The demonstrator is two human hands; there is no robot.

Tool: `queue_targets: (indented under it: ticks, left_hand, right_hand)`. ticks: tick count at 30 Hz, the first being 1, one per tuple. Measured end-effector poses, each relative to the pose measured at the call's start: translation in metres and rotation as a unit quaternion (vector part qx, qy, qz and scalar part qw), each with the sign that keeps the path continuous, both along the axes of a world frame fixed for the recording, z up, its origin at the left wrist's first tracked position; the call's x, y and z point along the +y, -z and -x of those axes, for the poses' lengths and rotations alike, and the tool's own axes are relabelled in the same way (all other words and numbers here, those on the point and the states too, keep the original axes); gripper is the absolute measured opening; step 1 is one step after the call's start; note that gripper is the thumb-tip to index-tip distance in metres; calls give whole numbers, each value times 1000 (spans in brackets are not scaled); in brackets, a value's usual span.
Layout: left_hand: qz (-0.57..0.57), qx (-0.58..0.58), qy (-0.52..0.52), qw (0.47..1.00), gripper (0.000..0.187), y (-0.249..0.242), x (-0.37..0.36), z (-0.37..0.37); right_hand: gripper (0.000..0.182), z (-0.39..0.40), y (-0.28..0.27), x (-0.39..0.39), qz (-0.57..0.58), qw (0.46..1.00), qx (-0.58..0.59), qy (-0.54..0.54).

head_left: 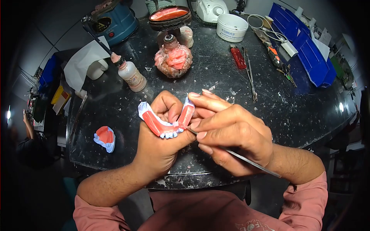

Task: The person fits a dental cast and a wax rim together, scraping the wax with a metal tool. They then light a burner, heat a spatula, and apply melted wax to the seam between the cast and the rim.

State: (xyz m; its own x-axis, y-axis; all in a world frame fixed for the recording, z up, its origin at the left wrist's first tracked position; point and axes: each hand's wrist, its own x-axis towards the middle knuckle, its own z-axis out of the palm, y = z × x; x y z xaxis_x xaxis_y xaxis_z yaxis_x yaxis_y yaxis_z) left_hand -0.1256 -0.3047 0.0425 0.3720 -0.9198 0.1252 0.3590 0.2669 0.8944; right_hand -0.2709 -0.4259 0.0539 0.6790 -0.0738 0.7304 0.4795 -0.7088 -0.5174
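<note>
In the middle of the head view, my left hand point(160, 142) is closed around a horseshoe-shaped dental cast point(154, 122), pale blue with red-pink wax along both arms and several teeth at the front. My right hand point(237, 134) grips a thin metal wax carver point(250, 161) like a pen. Its tip meets the cast near the front teeth, by the pink wax. Fingertips of the right hand also touch the cast's right arm. A second dental cast point(104, 138), pale blue with red wax, lies on the table to the left.
On the black table point(127, 111) stand a spray-topped bottle point(132, 76), a wax-covered burner point(173, 59) with a red-filled dish point(169, 15) above, and a white tub point(232, 28). A red lighter point(237, 57), metal tweezers point(250, 75) and blue trays point(308, 50) lie right. A blue machine point(115, 25) stands back left.
</note>
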Motion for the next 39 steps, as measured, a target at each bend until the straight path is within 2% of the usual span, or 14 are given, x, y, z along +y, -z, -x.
queue_targets:
  ticks: [6, 10, 12, 14, 20, 22, 24, 27, 28, 31, 32, 35, 36, 39]
  left_hand:
    - [30, -5, 29, 999, 37, 7, 6, -6]
    - [29, 3, 16, 999, 36, 4, 3, -2]
    - [41, -8, 21, 999, 36, 4, 3, -3]
    - [18, -26, 19, 999, 37, 4, 5, -5]
    - [28, 8, 32, 999, 39, -1, 2, -2]
    - [40, -10, 34, 999, 39, -2, 2, -3]
    - [50, -27, 37, 998, 40, 0, 3, -6]
    - [17, -110, 22, 994, 40, 4, 4, -8]
    - [29, -80, 29, 996, 40, 2, 3, -4]
    - [42, -22, 42, 998, 41, -1, 2, -2]
    - [44, 8, 49, 998, 41, -2, 2, -3]
    - [37, -42, 42, 998, 38, 3, 3, -6]
    - [21, -53, 45, 997, 37, 1, 2, -4]
    - [19, -9, 57, 998, 39, -4, -2, -2]
  right_hand:
    - [29, 2, -3, 1, -48, 999, 13, 5]
    - [27, 0, 0, 1, -10, 1000, 7, 2]
    - [24, 3, -7, -4, 8, 999, 49, -17]
    - [21, 1, 1, -2, -69, 998, 6, 7]
    - [20, 3, -8, -2, -1, 999, 32, -30]
    - [18, 1, -2, -1, -84, 995, 4, -54]
    - [17, -2, 0, -2, -91, 994, -2, -66]
    - [17, 0, -1, 1, -190, 982, -1, -19]
    - [17, 0, -2, -1, -191, 981, -2, -21]
    - [18, 0, -7, -5, -67, 995, -2, -79]
    - [18, 0, -4, -4, -77, 994, 13, -77]
    - [16, 0, -2, -8, -83, 996, 14, -13]
    - [13, 0, 0, -4, -130, 991, 18, -2]
    - [12, 5, -4, -8, -141, 989, 22, 28]
